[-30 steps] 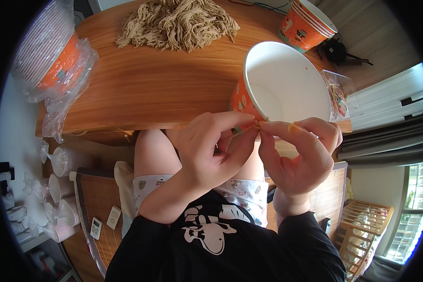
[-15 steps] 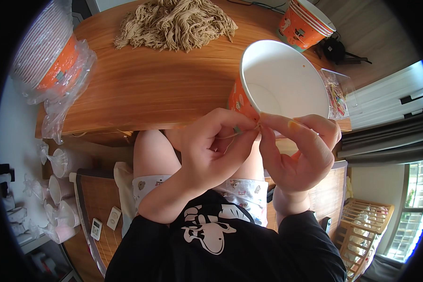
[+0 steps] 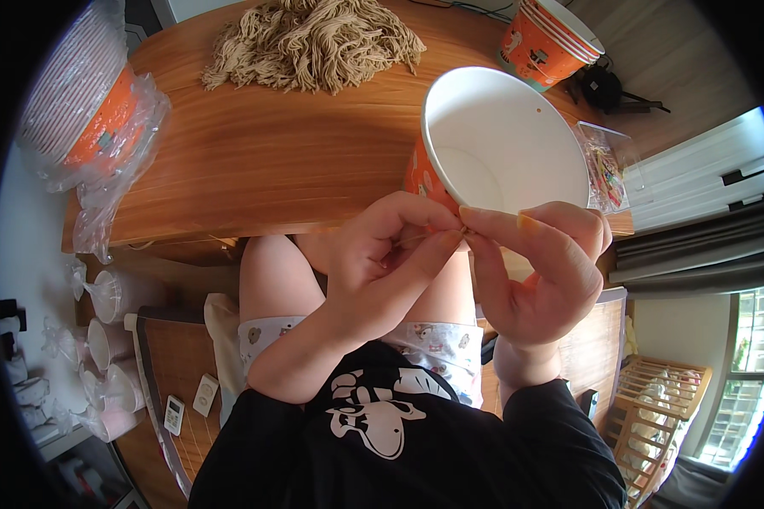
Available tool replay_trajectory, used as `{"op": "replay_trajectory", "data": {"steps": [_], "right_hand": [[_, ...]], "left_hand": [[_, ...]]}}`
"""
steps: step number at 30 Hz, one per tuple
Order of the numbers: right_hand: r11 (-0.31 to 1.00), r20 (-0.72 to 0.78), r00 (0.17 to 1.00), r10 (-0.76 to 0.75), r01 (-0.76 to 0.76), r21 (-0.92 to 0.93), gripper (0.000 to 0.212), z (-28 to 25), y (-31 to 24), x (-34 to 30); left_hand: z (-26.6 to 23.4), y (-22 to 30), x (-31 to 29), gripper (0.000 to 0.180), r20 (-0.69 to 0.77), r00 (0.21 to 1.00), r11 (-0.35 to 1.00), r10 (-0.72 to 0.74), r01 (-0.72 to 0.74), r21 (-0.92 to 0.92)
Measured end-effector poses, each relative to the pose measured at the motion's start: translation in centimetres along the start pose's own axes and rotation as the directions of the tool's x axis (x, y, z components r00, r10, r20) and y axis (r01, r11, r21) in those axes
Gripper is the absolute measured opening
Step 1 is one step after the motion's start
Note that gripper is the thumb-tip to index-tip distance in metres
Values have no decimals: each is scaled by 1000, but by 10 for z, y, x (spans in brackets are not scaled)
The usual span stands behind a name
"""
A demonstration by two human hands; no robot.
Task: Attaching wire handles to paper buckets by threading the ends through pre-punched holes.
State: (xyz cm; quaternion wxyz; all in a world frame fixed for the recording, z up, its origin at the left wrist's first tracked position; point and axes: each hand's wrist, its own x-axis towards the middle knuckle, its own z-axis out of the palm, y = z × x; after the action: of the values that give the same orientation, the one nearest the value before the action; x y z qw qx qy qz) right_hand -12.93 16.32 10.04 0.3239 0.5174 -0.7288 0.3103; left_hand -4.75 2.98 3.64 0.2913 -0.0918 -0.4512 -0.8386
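By the bucket: thin cord, presumably light, limp, best pinched near its end; left fingers and right fingers closed on it.

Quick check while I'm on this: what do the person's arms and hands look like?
The left hand and right hand wear no gloves. The left sleeve and right sleeve are short and black, part of a black shirt.

orange bucket, white inside, thin cord near its rim
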Motion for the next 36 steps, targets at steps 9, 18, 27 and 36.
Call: {"op": "replay_trajectory", "data": {"steps": [9,18,27,36], "right_hand": [[994,-122,991,48,-36,102,38,7,10,-6],[984,-116,989,93,-74,161,33,5,9,-8],[994,4,995,-102,102,-33,61,-7,-1,-18],[966,-125,991,37,-4,258,77,-2,-5,-35]], "left_hand": [[-9,-1,4,14,38,994,950,100,-107,295],[-12,-7,21,25,118,910,704,397,-384,598],[-15,-2,32,32,389,771,312,505,-583,750],[-14,1,36,28,441,728,183,524,-603,777]]}}
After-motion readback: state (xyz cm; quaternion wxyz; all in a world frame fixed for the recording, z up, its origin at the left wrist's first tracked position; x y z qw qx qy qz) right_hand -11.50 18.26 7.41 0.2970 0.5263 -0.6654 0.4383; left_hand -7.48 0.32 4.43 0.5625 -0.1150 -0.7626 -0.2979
